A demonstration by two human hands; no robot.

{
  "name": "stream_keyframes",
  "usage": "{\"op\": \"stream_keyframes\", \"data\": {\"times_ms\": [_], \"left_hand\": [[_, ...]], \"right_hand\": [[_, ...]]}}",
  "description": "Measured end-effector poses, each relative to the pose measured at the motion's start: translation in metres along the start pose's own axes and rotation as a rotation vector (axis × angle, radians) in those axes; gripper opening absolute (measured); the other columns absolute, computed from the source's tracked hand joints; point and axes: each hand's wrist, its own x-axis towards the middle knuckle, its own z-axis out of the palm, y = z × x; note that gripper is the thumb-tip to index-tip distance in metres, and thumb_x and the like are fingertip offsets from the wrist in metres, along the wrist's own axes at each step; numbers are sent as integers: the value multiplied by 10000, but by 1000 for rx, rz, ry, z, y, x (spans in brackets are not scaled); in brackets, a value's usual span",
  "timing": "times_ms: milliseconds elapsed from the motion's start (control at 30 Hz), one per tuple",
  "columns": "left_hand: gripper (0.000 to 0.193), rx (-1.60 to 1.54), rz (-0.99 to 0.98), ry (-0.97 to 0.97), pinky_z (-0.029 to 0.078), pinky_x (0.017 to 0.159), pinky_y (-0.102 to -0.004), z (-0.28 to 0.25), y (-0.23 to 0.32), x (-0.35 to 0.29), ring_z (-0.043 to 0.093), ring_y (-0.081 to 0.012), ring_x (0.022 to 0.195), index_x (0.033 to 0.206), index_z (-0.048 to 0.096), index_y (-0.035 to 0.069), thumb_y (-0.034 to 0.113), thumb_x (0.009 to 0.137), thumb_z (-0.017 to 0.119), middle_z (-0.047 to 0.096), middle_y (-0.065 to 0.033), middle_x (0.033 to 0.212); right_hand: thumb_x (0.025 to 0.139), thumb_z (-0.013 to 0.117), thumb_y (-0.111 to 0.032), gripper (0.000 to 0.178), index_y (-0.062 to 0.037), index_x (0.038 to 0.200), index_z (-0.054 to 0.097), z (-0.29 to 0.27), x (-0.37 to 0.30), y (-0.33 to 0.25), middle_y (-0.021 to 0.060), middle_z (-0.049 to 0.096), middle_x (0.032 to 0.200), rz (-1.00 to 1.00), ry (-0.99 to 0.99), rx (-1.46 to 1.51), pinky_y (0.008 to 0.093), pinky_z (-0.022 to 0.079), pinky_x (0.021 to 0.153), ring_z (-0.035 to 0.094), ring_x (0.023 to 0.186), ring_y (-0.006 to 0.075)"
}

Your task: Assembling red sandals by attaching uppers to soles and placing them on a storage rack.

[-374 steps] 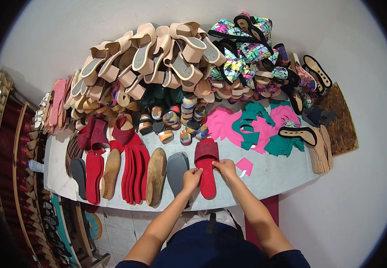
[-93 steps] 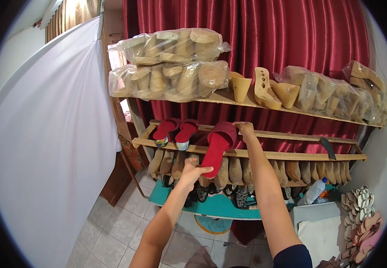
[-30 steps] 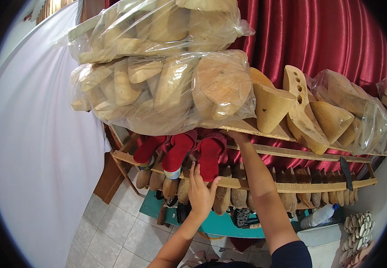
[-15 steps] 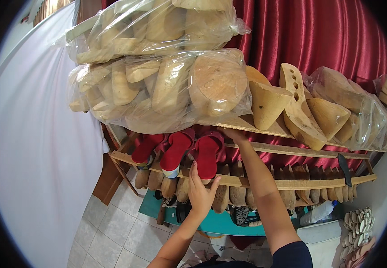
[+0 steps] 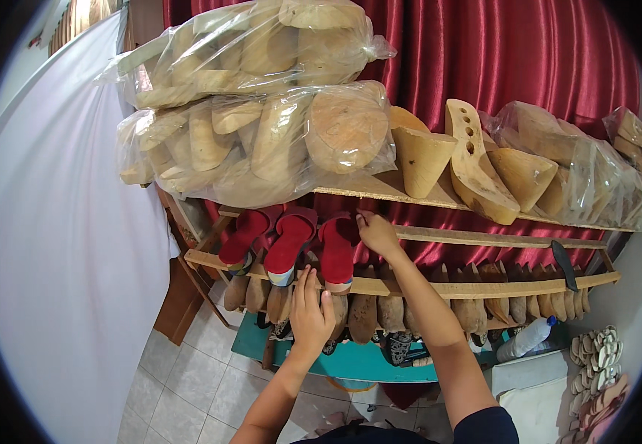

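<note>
Three red open-toed slide sandals with patterned heels rest side by side on a wooden rack: the left sandal (image 5: pixel 244 238), the middle sandal (image 5: pixel 286 246) and the right sandal (image 5: pixel 337 255). My left hand (image 5: pixel 312 320) is open below the heels of the middle and right ones, its fingers stretched upward and apart from the thumb. Beside the strap of the right sandal is my right hand (image 5: pixel 379 234), fingers curled together at the strap's edge. Whether they pinch anything cannot be made out.
Above, a board shelf (image 5: pixel 376 189) carries plastic bags of wooden shoe lasts (image 5: pixel 262 140) and loose wooden blocks (image 5: pixel 422 159). More lasts (image 5: pixel 391 311) hang in a row under the rack's front rail (image 5: pixel 447 287). A water bottle (image 5: pixel 526 339) stands at lower right.
My right hand has drawn out from under the shelf edge to the side of the right sandal's strap. My left hand has slid left and down, off that sandal's heel.
</note>
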Motion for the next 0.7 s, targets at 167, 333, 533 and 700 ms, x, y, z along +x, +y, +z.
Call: {"op": "stream_keyframes", "data": {"times_ms": [167, 333, 533, 700], "left_hand": [[495, -35, -50, -65, 358, 902, -395, 10, -1, -12, 431, -372, 1085, 1190, 361, -59, 185, 793, 530, 418, -227, 1197], [729, -73, -70, -71, 343, 920, -395, 16, 9, -8, 389, -377, 1126, 1282, 226, -31, 235, 734, 626, 351, -219, 1264], [817, -128, -140, -118, 356, 928, -376, 25, 10, -4, 347, -370, 1170, 1298, 171, -29, 159, 683, 675, 289, -223, 1308], [740, -124, -107, -81, 384, 903, -369, 28, 4, -8, 363, -365, 1163, 1295, 190, -22, 57, 706, 631, 306, -222, 1302]], "right_hand": [[881, 376, -186, 354, -11, 1178, 458, 33, -47, 14, 182, 473, 1178, -39, 246, 584, 311, 313, 944, 429, 1116, 271], [899, 341, -167, 408, 33, 1255, 345, 40, -93, -14, 157, 385, 1282, 52, 338, 1027, 287, 245, 989, 351, 1192, 218], [890, 374, -139, 425, 30, 1275, 314, 39, -113, -27, 150, 335, 1317, 107, 231, 1092, 278, 221, 1004, 310, 1215, 192], [887, 376, -153, 441, 50, 1272, 305, 44, -119, -39, 178, 351, 1300, 111, 195, 1064, 264, 228, 991, 335, 1194, 204]]}}
